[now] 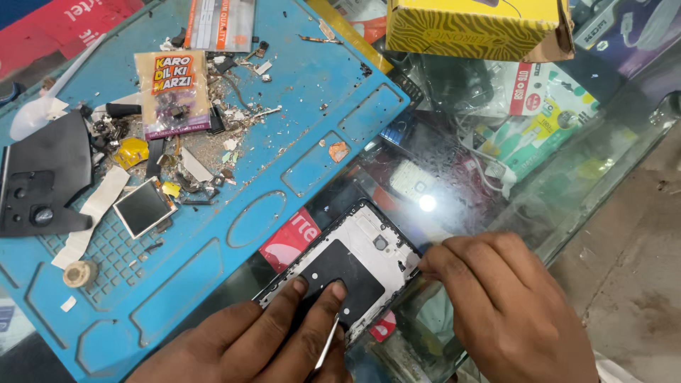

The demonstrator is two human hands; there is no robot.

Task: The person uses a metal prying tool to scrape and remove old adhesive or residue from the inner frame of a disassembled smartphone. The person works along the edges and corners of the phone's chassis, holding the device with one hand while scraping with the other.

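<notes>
Both hands press on an opened phone frame (pixel 355 266) lying on the glass counter (pixel 496 191) beside the blue repair mat (pixel 284 106). Left hand (pixel 262 340) pins its black panel with 2 fingertips, gripping thin metal tweezers (pixel 326 345). Right hand (pixel 511 298) pinches the frame's edge (possibly holding something small).

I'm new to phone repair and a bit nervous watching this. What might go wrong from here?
The opened phone frame lies on a glass counter, partly off the blue mat, so pressing hard may slide it or stress the glass. The thin metal tool by the left hand might slip and scratch the frame. The right hand pinches the frame's edge, which might bend.
</notes>
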